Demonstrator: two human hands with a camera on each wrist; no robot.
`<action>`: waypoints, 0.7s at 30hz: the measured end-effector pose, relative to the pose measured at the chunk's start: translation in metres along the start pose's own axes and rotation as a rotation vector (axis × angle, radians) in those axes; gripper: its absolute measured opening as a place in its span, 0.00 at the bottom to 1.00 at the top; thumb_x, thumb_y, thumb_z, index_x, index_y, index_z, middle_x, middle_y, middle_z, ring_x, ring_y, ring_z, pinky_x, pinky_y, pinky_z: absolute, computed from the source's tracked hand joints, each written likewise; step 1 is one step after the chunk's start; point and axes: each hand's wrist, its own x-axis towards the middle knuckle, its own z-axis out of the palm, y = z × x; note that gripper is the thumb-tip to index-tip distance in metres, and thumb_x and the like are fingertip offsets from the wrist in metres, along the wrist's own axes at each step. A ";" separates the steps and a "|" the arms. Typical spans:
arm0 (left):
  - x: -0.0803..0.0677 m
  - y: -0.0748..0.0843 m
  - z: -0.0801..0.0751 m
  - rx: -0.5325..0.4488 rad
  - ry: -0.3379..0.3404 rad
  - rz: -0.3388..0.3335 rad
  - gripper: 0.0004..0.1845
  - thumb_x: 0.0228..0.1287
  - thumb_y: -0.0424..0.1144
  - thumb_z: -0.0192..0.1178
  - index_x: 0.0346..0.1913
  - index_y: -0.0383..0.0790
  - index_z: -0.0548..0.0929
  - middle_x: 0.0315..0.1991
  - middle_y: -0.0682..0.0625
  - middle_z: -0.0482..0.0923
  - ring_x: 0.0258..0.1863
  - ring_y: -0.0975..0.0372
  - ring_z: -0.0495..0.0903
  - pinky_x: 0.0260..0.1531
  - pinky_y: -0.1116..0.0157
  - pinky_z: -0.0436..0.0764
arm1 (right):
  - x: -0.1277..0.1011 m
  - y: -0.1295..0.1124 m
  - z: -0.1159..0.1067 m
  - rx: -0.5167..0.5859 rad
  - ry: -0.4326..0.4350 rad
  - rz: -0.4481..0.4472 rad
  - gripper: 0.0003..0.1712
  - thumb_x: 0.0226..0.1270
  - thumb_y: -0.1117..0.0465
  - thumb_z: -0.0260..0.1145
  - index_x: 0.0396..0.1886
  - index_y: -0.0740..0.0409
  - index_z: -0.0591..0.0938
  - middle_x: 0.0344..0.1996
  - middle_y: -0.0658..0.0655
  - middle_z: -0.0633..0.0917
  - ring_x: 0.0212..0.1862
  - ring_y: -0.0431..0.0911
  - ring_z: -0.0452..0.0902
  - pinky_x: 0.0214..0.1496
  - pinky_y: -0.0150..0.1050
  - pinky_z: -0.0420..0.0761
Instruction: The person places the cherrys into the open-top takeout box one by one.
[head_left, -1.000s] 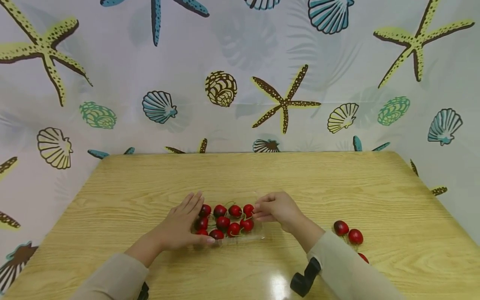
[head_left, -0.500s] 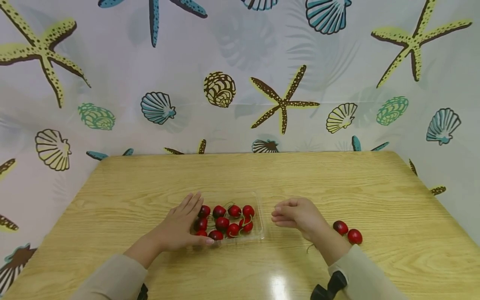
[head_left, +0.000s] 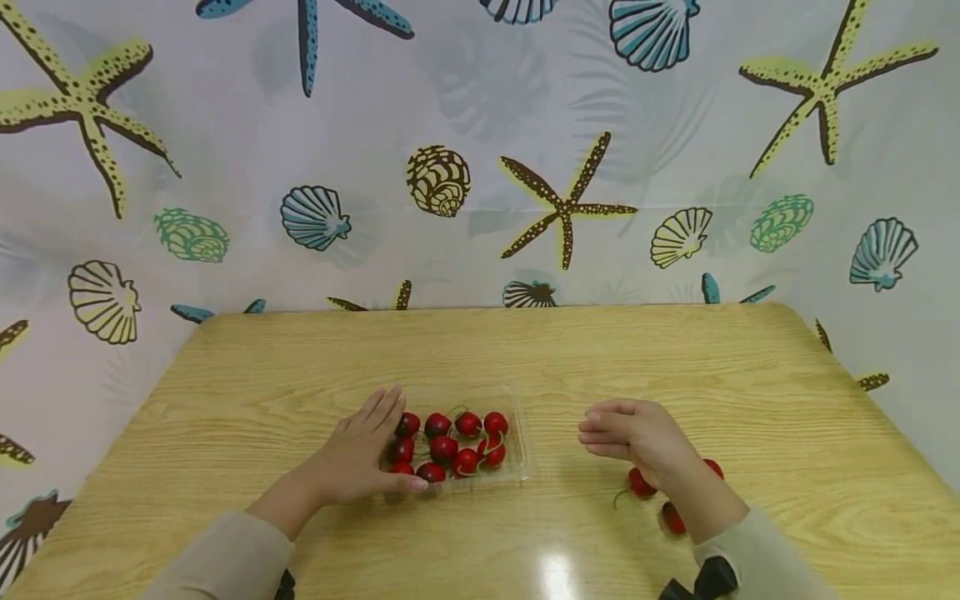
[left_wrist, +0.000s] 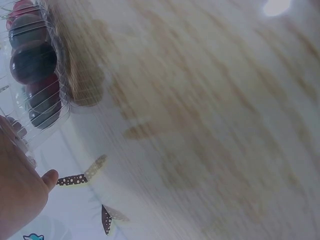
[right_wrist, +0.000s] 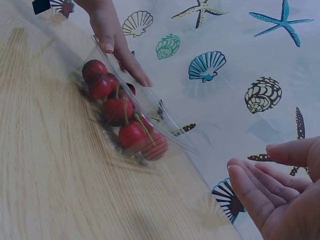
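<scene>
A clear plastic container (head_left: 517, 433) stands on the table with several red cherries (head_left: 444, 450) in it, some with green stems. My left hand (head_left: 363, 458) rests along its left end, fingers straight toward the far side and thumb at the near edge. In the left wrist view, the container's ribbed wall (left_wrist: 62, 85) shows dark cherries behind it. My right hand (head_left: 637, 437) hovers to the right of the container, apart from it. In the right wrist view, its loosely bent fingers (right_wrist: 250, 192) hold nothing. A loose cherry (head_left: 641, 483) with a stem lies partly hidden under this hand.
Two more loose cherries are partly covered by the right forearm, one cherry (head_left: 673, 518) nearer and another cherry (head_left: 712, 468) farther. The wooden table (head_left: 300, 358) meets a pale cloth (head_left: 465, 100) printed with shells and starfish behind it.
My right hand has left the container's right edge and moved rightward over the loose cherries, its fingers loosening apart. My left hand has stayed at the container.
</scene>
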 end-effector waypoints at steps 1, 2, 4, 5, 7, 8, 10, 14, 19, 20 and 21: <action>0.000 0.000 0.000 -0.001 0.002 0.003 0.58 0.41 0.73 0.48 0.66 0.35 0.43 0.67 0.46 0.33 0.64 0.51 0.32 0.52 0.40 0.44 | -0.001 0.000 -0.002 0.008 -0.002 -0.002 0.16 0.59 0.67 0.57 0.43 0.77 0.71 0.29 0.58 0.80 0.34 0.47 0.79 0.39 0.39 0.76; 0.000 0.000 0.000 0.001 0.002 0.001 0.58 0.41 0.73 0.48 0.66 0.35 0.43 0.67 0.46 0.33 0.64 0.52 0.32 0.52 0.40 0.44 | -0.003 0.000 -0.004 0.016 -0.003 -0.007 0.16 0.59 0.67 0.58 0.42 0.76 0.71 0.30 0.58 0.80 0.34 0.47 0.79 0.39 0.39 0.76; 0.000 0.000 0.000 0.002 0.004 0.001 0.58 0.41 0.73 0.48 0.66 0.36 0.43 0.67 0.46 0.33 0.64 0.52 0.32 0.52 0.40 0.44 | -0.005 0.000 -0.009 0.029 -0.002 -0.011 0.14 0.58 0.67 0.58 0.41 0.74 0.72 0.30 0.58 0.81 0.35 0.47 0.79 0.40 0.39 0.75; 0.000 -0.001 0.000 0.003 0.005 0.003 0.58 0.41 0.73 0.48 0.66 0.36 0.43 0.67 0.46 0.33 0.64 0.51 0.33 0.52 0.40 0.45 | -0.006 0.000 -0.012 0.035 -0.002 -0.012 0.14 0.58 0.67 0.58 0.41 0.73 0.73 0.30 0.58 0.81 0.35 0.47 0.79 0.40 0.38 0.75; 0.000 -0.001 0.000 0.002 0.002 0.002 0.58 0.41 0.73 0.48 0.66 0.36 0.43 0.67 0.46 0.33 0.64 0.51 0.32 0.52 0.40 0.44 | -0.009 0.000 -0.017 0.042 0.001 -0.012 0.13 0.59 0.66 0.58 0.40 0.72 0.73 0.30 0.57 0.81 0.35 0.46 0.79 0.40 0.38 0.75; 0.000 -0.001 0.001 0.003 0.000 -0.002 0.58 0.40 0.73 0.48 0.66 0.36 0.43 0.67 0.46 0.33 0.64 0.52 0.32 0.52 0.40 0.44 | -0.010 0.001 -0.019 0.045 0.006 -0.011 0.12 0.59 0.66 0.58 0.40 0.72 0.74 0.30 0.57 0.81 0.35 0.46 0.79 0.40 0.38 0.75; 0.000 -0.002 0.001 0.003 -0.006 -0.006 0.58 0.40 0.74 0.47 0.67 0.36 0.43 0.67 0.47 0.33 0.64 0.52 0.32 0.52 0.40 0.44 | -0.012 0.001 -0.024 0.053 0.021 -0.003 0.12 0.58 0.66 0.58 0.39 0.71 0.74 0.30 0.57 0.81 0.35 0.46 0.79 0.40 0.38 0.75; 0.001 -0.003 0.001 0.005 -0.007 -0.010 0.59 0.39 0.74 0.47 0.66 0.36 0.43 0.67 0.46 0.33 0.64 0.52 0.32 0.52 0.40 0.45 | -0.017 0.002 -0.033 0.066 0.037 0.002 0.12 0.58 0.65 0.59 0.39 0.70 0.74 0.31 0.57 0.81 0.36 0.46 0.79 0.41 0.38 0.75; 0.001 -0.003 0.001 0.005 -0.004 -0.009 0.59 0.39 0.74 0.46 0.66 0.36 0.43 0.67 0.47 0.33 0.64 0.52 0.32 0.52 0.41 0.45 | -0.025 0.003 -0.046 0.084 0.030 -0.008 0.08 0.58 0.64 0.59 0.36 0.64 0.77 0.31 0.56 0.81 0.36 0.46 0.79 0.41 0.38 0.75; 0.001 -0.003 0.001 0.005 -0.003 -0.009 0.59 0.39 0.75 0.46 0.67 0.36 0.43 0.67 0.47 0.33 0.64 0.52 0.32 0.53 0.41 0.45 | -0.026 0.003 -0.048 0.083 0.033 -0.008 0.06 0.59 0.64 0.59 0.35 0.63 0.78 0.31 0.56 0.81 0.36 0.46 0.79 0.41 0.38 0.75; 0.001 -0.003 0.001 0.005 -0.002 -0.009 0.59 0.39 0.75 0.46 0.66 0.36 0.43 0.67 0.47 0.33 0.64 0.52 0.32 0.53 0.41 0.45 | -0.028 0.003 -0.050 0.081 0.031 -0.012 0.06 0.59 0.64 0.59 0.34 0.62 0.78 0.31 0.56 0.81 0.36 0.46 0.79 0.41 0.38 0.75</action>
